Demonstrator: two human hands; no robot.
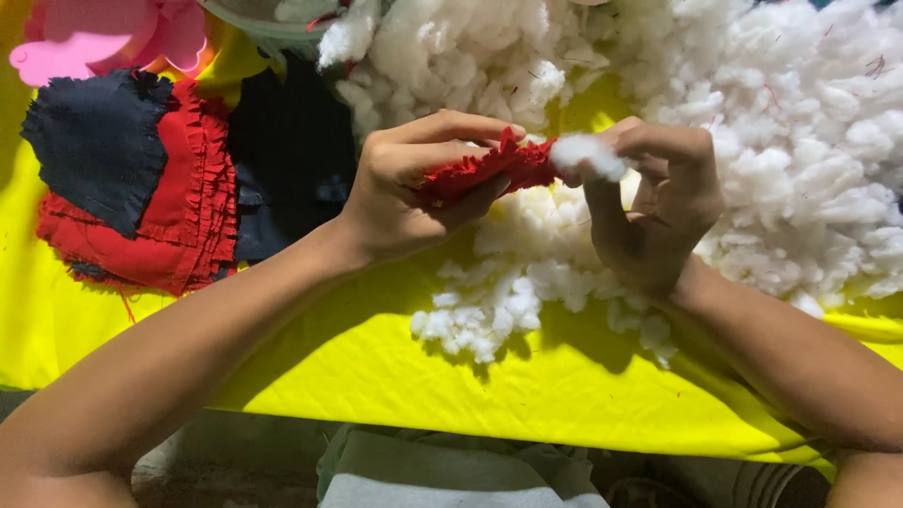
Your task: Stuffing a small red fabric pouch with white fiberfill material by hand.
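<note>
- The left hand (414, 183) is closed around a small red fabric piece (489, 169), fingers curled over the top and the thumb pressing from below, so that one frilled end sticks out toward the other hand.
- The right hand (658, 202) is closed in a pinch on a tuft of white stuffing (588, 155), held right at the open end of the red fabric piece; tuft and fabric touch.
- Both hands are raised just above the yellow cloth (395, 357) that covers the work surface, with the red piece between them, near the middle of the view.
- Beneath and behind the hands lies a large heap of white fibre stuffing (800, 150), spreading from the top centre to the right edge; smaller loose clumps (480, 315) lie on the yellow cloth below the hands.
- To the left, well apart from the hands, red ruffled fabric (193, 212) lies flat on the cloth, with a dark blue patch (99, 141) resting on top of it.
- A black fabric piece (292, 141) lies between the red ruffled fabric and the left hand.
- At the top left corner sits a pink shape (103, 38), blurred and hard to identify.
- A greenish rim (273, 28) shows at the top edge, partly covered by stuffing; what it belongs to cannot be told.
- Both forearms reach in from the bottom corners of the view.
</note>
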